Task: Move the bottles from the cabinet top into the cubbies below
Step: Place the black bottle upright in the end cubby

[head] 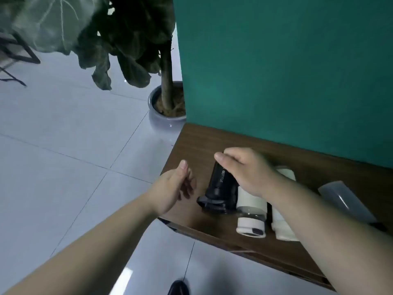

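Several bottles lie on their sides on the dark wooden cabinet top (191,145). Leftmost is a black bottle (221,188) with white lettering, its cap toward me. Beside it lie a white bottle with a clear neck (252,211), a second white bottle (280,222) partly under my forearm, and a translucent grey bottle (344,199) at the right. My right hand (244,169) rests over the far end of the black bottle, fingers curled on it. My left hand (176,188) hovers open just left of the black bottle, not touching it.
A teal wall (276,71) rises behind the cabinet. A large-leafed plant in a grey pot (161,116) stands on the pale tiled floor at the cabinet's left end. Black metal legs (19,54) show at far left. The cubbies below are hidden from view.
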### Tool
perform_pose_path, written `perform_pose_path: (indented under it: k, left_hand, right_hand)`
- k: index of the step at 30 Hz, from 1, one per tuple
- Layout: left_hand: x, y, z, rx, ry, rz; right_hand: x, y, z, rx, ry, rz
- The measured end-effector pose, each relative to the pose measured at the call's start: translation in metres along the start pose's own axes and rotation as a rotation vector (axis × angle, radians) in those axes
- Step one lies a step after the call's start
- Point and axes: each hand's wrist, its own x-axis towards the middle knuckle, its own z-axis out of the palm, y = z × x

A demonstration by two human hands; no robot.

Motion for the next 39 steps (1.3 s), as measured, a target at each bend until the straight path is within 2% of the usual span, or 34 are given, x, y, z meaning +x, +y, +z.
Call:
perform_pose_path:
  k: [3, 5, 8, 11, 16, 19, 23, 28, 32, 36, 39]
  left_hand:
    - [0.003, -0.044, 0.018, -0.047, 0.051, 0.058]
    - [0.001, -0.074, 0.028, -0.099, 0.067, 0.084]
    - [-0.008, -0.107, 0.043, -0.198, 0.079, 0.148]
    - [-0.026, -0.133, 0.054, -0.270, 0.081, 0.165]
    - [-0.070, -0.168, 0.071, -0.351, 0.094, 0.184]
    - [-0.086, -0.178, 0.073, -0.399, 0.118, 0.153]
    - [-0.101, -0.192, 0.077, -0.524, 0.128, 0.123]
    - [-0.114, -0.230, 0.088, -0.658, 0.230, 0.102]
    - [-0.127, -0.256, 0.101, -0.813, 0.383, 0.043]
    - [-0.138, -0.287, 0.104, -0.734, 0.450, -0.012]
    - [-0.140, -0.294, 0.098, -0.623, 0.427, -0.016]
  right_hand:
    - [0.002, 0.022, 0.018, -0.380, 0.097, -0.194]
    - [-0.002, 0.034, 0.029, -0.547, -0.007, -0.263]
    - [-0.013, 0.054, 0.050, -0.809, -0.176, -0.269]
    - [-0.027, 0.072, 0.073, -1.085, -0.153, -0.324]
    - [-0.039, 0.079, 0.098, -1.274, -0.074, -0.201]
    - [-0.042, 0.067, 0.108, -1.389, -0.084, -0.177]
    - [-0.050, 0.050, 0.121, -1.403, -0.101, -0.211]
    - [-0.082, 0.019, 0.157, -1.333, -0.052, -0.362]
    - [-0.130, -0.014, 0.198, -0.980, 0.013, -0.455]
    - [-0.165, -0.020, 0.227, -0.690, 0.014, -0.448]
    - [-0.168, 0.005, 0.245, -0.543, 0.021, -0.335]
